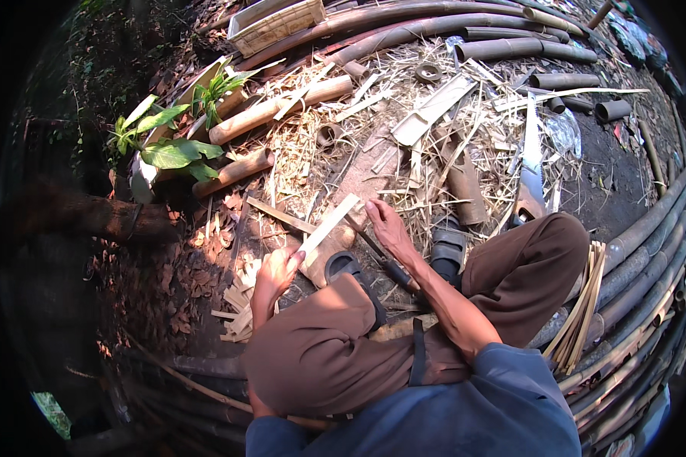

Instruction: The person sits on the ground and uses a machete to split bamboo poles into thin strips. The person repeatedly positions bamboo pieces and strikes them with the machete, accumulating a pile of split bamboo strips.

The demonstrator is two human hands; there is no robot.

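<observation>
My left hand [276,268] grips the near end of a pale flat bamboo strip [331,221] that slants up and to the right. The strip crosses a worn wooden block [329,245] on the ground in front of my knees. My right hand [385,225] is stretched out beside the strip's far end, fingers loose and holding nothing. A knife with a dark handle [395,273] lies under my right forearm, its blade pointing toward the block. Brown trousers and dark sandals [449,244] fill the near ground.
Cut bamboo slats [238,308] are piled by my left knee and a bundle of long strips [581,311] leans at my right. A large blade [530,164] lies among shavings. Bamboo poles [434,27] run across the back and right side. A leafy plant [172,148] stands left.
</observation>
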